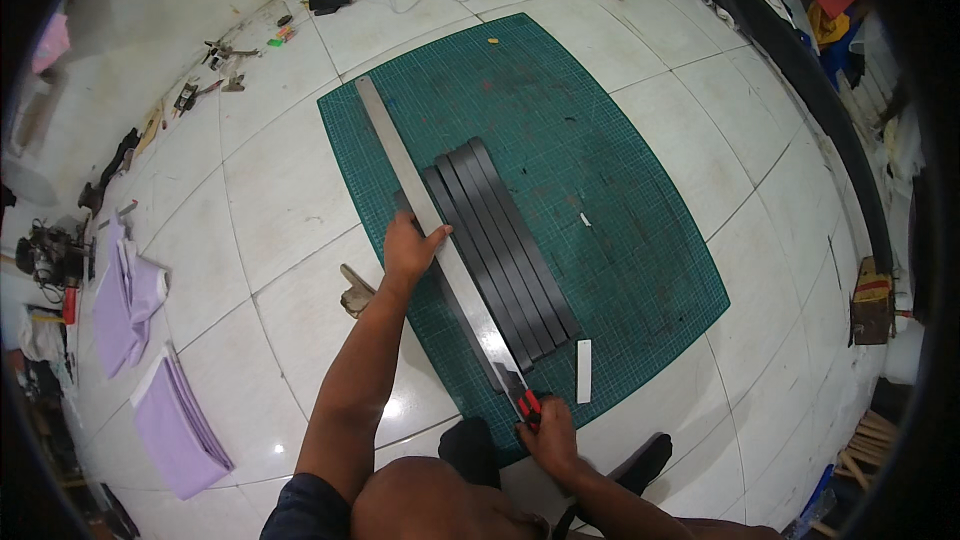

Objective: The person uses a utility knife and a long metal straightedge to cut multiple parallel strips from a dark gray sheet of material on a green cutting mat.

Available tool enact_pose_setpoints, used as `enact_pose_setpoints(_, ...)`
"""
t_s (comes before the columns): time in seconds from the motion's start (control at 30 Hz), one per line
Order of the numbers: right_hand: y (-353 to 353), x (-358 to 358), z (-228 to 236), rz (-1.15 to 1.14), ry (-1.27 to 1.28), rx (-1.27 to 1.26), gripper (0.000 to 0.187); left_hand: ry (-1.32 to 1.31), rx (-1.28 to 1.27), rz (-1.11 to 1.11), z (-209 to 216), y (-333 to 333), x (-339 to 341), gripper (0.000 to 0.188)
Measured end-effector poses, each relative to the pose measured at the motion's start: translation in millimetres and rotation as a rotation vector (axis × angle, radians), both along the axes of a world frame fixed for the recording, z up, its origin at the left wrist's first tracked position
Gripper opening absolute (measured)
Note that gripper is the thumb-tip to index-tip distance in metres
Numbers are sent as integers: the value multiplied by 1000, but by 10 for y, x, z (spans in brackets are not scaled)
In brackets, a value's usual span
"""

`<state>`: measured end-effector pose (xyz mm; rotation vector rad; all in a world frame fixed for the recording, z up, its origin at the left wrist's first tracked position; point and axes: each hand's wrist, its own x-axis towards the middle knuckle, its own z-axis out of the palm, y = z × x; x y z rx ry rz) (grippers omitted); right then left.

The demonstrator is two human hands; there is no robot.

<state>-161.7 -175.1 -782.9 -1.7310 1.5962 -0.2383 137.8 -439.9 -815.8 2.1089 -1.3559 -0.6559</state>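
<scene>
On the white tiled floor (290, 200), a green cutting mat (620, 200) lies flat, its grid giving a firm, marked base under the work. Black strips (505, 240) sit side by side on the mat, packed edge to edge. A long steel ruler (420, 190) lies along their left edge, overlapping the leftmost dark piece.

Left hand (410, 250): palm down, fingers spread flat on the ruler about midway along, pressing it to the mat. Judged purpose: to keep the straightedge from sliding.

Right hand (548, 432): closed around a red-and-black utility knife (522, 398) at the near end of the ruler, blade end tucked against the ruler's right edge so the steel can guide it.

Orientation: ruler and strips share one long axis, running from far-left to near-right, the near ends towards the person. The knife lies in line with this axis, tip pointing away from the person.

A small white offcut (584, 370) lies just right of the strips' near ends. Purple sheets (175, 420) are stacked well to the left.
</scene>
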Motion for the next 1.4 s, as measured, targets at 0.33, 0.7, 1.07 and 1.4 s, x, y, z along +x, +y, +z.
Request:
enact_pose_setpoints(0.33,166,-83,-303,89,-35,-44,51,118,21,5,4,-1,41,70)
enact_pose_setpoints(0.7,227,-31,-258,79,-71,-81,52,12,-23,-13,-168,27,133,80)
enact_pose_setpoints(1.07,213,-6,-181,48,-93,-67,50,-6,-18,-28,-161,56,171,80)
enact_pose_setpoints(1.4,214,-5,-200,140,60,-229,50,21,-54,-41,-237,38,224,78)
